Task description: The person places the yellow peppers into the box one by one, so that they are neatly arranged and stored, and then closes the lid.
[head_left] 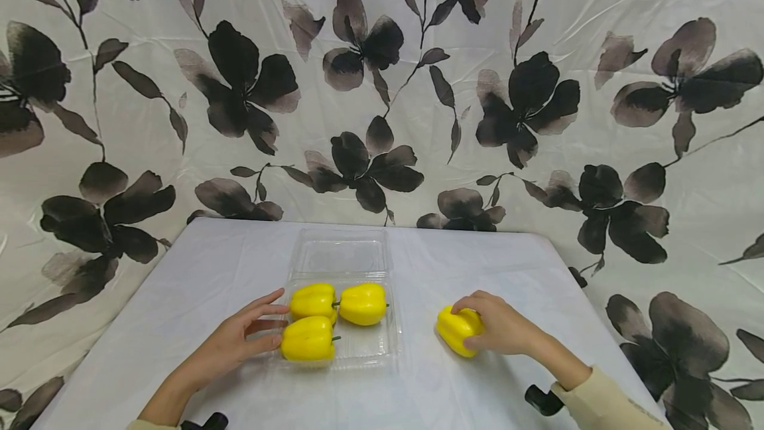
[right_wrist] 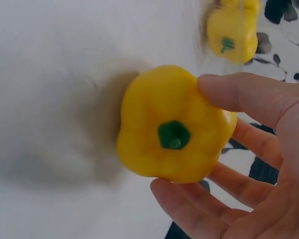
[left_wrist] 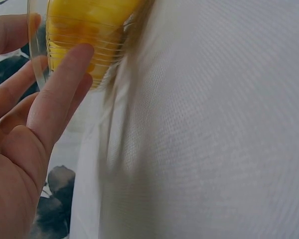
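My right hand [head_left: 504, 325] grips a yellow bell pepper [head_left: 452, 333] to the right of a clear plastic clamshell box [head_left: 373, 349]. In the right wrist view, the thumb lies on one side of this pepper [right_wrist: 149, 109] and the fingers on the other, its green stem facing the camera. Inside the box sit three more yellow bell peppers: a back left one [head_left: 312, 300], a back right one [head_left: 363, 304] and a front left one [head_left: 307, 340]. My left hand [head_left: 229, 344] rests at the box's left side, fingers extended against its ribbed wall [left_wrist: 107, 47].
The box's lid [head_left: 341, 256] lies folded open toward the back of the white-covered table [head_left: 239, 257]. Behind the table hangs a floral curtain [head_left: 442, 85]. A black wrist device [head_left: 543, 400] is near the right sleeve.
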A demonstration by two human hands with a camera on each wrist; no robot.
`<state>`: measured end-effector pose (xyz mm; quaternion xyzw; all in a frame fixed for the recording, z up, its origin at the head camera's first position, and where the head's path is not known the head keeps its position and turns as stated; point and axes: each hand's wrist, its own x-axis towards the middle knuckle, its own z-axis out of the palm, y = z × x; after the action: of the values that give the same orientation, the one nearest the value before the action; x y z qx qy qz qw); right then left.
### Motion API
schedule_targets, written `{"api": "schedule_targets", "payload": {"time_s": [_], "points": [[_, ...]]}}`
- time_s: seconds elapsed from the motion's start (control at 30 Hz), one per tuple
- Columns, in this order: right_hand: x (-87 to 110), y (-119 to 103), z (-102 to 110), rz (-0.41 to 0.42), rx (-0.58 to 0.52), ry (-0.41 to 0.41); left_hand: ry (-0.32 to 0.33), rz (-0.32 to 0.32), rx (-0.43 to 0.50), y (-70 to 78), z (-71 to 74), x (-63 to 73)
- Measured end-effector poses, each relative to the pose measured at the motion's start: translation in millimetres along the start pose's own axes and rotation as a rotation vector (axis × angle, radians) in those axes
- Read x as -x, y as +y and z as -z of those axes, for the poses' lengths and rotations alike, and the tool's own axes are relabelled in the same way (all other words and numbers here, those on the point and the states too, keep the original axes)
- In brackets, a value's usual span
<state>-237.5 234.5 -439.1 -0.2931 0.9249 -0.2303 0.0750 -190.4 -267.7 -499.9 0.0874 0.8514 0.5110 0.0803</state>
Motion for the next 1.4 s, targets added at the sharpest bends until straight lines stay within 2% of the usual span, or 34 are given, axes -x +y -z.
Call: {"api": "schedule_targets", "payload": {"time_s": [0.37,0.6,0.87,1.4], "points": [[1.1,0,3,0.032,0.017,-0.022,-0.009,-0.013,0.01,-0.5,0.2,0.5],[-3.2,-5,12,0.104,-0.001,-0.008,-0.011,-0.014,0.006,-0.1,0.8,0.4],[-11.8,-23,22,0.178,-0.02,0.004,-0.009,-0.009,-0.005,1.2,0.1,0.5],[-34.3,-62,28,0.235,-0.05,-0.046,-0.02,-0.012,0.019,0.9,0.3,0.1]]}}
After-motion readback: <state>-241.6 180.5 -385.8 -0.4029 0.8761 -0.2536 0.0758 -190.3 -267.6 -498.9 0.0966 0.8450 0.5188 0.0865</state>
